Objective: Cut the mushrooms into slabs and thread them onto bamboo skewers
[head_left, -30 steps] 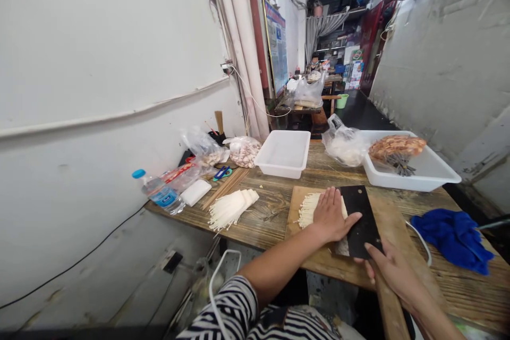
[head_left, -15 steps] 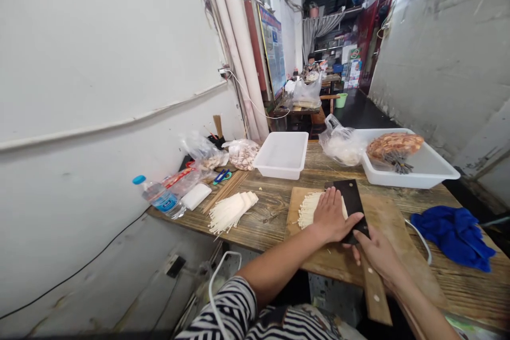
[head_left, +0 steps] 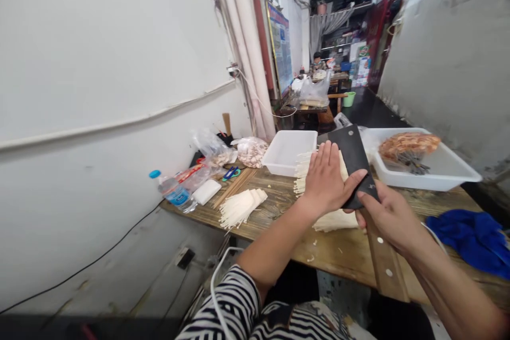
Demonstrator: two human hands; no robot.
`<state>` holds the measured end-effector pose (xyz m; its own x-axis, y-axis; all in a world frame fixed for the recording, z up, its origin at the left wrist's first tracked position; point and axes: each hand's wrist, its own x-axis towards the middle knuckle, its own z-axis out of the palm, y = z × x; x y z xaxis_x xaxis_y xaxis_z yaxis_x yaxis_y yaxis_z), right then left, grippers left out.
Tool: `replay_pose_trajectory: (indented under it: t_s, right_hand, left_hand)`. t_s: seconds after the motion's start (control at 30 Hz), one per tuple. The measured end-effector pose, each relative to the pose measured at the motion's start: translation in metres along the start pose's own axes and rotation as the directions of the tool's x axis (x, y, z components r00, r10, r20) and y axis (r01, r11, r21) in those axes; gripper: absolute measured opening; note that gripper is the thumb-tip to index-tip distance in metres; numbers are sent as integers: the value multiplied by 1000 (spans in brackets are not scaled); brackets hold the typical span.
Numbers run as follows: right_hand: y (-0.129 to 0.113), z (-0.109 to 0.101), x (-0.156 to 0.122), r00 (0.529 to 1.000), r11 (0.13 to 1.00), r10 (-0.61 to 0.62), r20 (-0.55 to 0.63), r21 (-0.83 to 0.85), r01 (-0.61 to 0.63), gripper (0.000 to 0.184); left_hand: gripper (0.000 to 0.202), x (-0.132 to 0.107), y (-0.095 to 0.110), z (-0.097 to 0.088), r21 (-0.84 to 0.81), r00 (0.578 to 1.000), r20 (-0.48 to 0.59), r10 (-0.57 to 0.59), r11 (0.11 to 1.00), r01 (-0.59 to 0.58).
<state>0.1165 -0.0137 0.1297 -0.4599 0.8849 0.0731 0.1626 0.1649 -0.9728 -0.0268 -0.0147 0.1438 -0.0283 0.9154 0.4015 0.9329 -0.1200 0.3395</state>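
Observation:
My left hand [head_left: 327,178] lies flat, fingers stretched out, pressing a bunch of enoki mushrooms [head_left: 302,172] onto a cleaver blade [head_left: 350,151]. Its thumb rests on the dark blade. My right hand [head_left: 392,212] is wrapped round the cleaver near the top of its wooden handle [head_left: 385,263], thumb against the blade. Blade and mushrooms are lifted and tilted above the cutting board [head_left: 338,255]. Under them, on the board, lies another portion of enoki [head_left: 335,220], partly hidden by my left hand and the blade. A separate enoki pile [head_left: 242,207] sits on the table at the left.
A white plastic tub [head_left: 289,151] stands beyond my left hand. At the right are a white tray [head_left: 446,178] with skewered meat and a blue cloth [head_left: 470,239]. A water bottle [head_left: 175,194], scissors [head_left: 231,173] and bagged food [head_left: 252,151] line the left side. A person [head_left: 317,64] sits far back.
The cleaver and the enoki under my left hand have risen off the board and moved away from me. More enoki now shows on the board below. My view has shifted slightly left.

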Motion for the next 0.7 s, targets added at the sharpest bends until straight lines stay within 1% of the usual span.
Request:
replay_pose_trajectory:
  t_s: [0.07,0.17,0.27,0.33,0.43,0.5,0.6,0.7]
  right_hand:
    - [-6,24,10,996,999,-25,87,38,22,25]
    - [-10,72,31,970,993,-50,239,112,23,23]
    - [-7,127,52,928,984,-58,368,176,-8,15]
    - [-1,163,63,900,978,-47,434,202,-46,10]
    - [13,204,74,859,975,11,513,186,-124,8]
    - [24,222,79,839,974,58,541,153,-166,7]
    - [39,236,84,817,973,123,563,92,-210,14]
    - [48,233,89,816,974,168,553,34,-223,25]
  left_hand:
    - [83,-11,-22,-16,56,996,-69,-49,997,53]
    - [80,-31,-67,-35,131,978,-133,-162,975,179]
    - [79,-53,-120,-45,198,942,-152,-298,925,325]
    - [78,-68,-155,-46,237,915,-140,-378,885,402]
    - [77,-89,-201,-37,269,870,-78,-487,830,488]
    - [78,-101,-224,-23,268,843,-46,-537,806,528]
    - [78,-112,-247,3,262,808,-11,-589,779,570]
    - [78,-115,-259,25,268,785,21,-619,760,593]
